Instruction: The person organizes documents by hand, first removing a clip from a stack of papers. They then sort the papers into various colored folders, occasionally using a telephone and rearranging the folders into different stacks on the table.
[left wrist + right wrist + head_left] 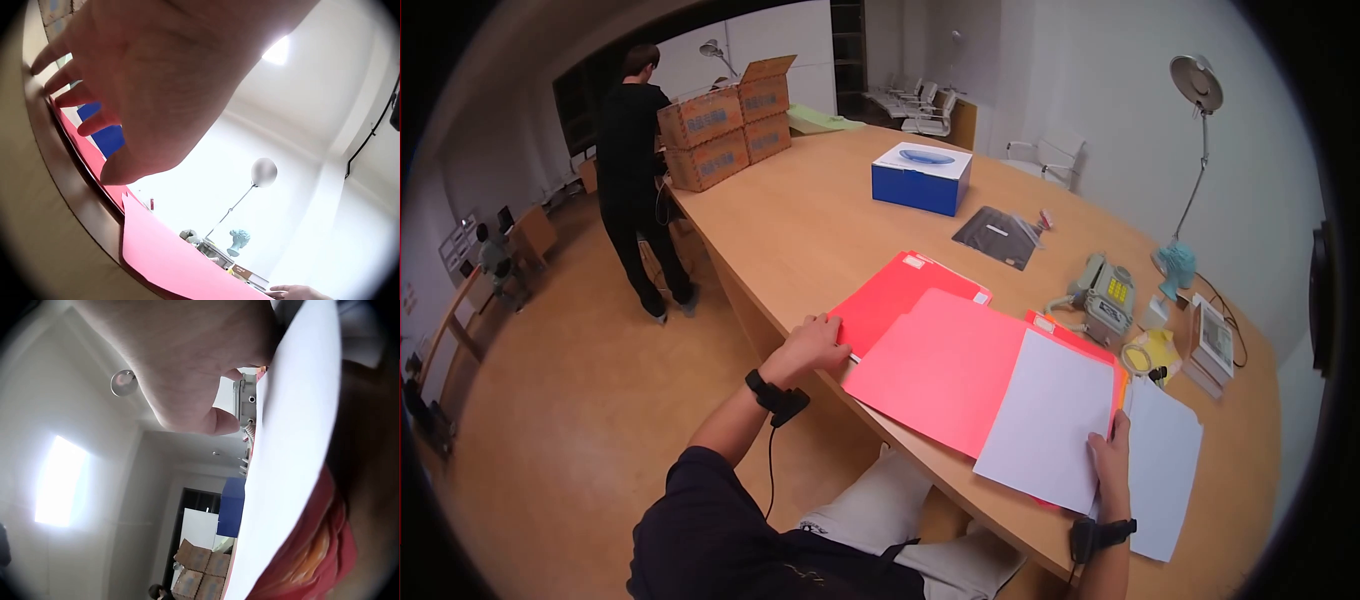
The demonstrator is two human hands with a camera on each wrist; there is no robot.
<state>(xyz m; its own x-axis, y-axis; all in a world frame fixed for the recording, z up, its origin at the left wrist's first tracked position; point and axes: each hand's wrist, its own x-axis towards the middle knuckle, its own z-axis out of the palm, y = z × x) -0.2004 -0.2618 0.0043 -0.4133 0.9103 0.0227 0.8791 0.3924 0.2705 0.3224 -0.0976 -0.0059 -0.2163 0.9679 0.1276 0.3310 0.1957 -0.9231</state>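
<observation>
My left hand (pixel 812 345) is at the left edge of a red folder (pixel 905 290), fingers spread and fingertips by the table edge in the left wrist view. A lighter pink folder (pixel 950 365) overlaps that folder and sticks out past the table's front edge. On its right side lies a white sheet of paper (pixel 1050 415). My right hand (pixel 1110 460) touches the sheet's right edge, thumb over the paper and fingers extended along the side. Seen from the right wrist, red and orange layers (pixel 312 556) show beneath the white sheet (pixel 294 437). Another white sheet (pixel 1170 470) lies right of that hand.
Behind the folders are a blue-and-white box (pixel 920 180), a dark clear-edged pouch (pixel 997 235) and a telephone (pixel 1105 300). A roll of tape (pixel 1137 360), a book (pixel 1210 345) and a desk lamp (pixel 1197 85) stand right. A person (pixel 635 180) stands by stacked cartons (pixel 720 135).
</observation>
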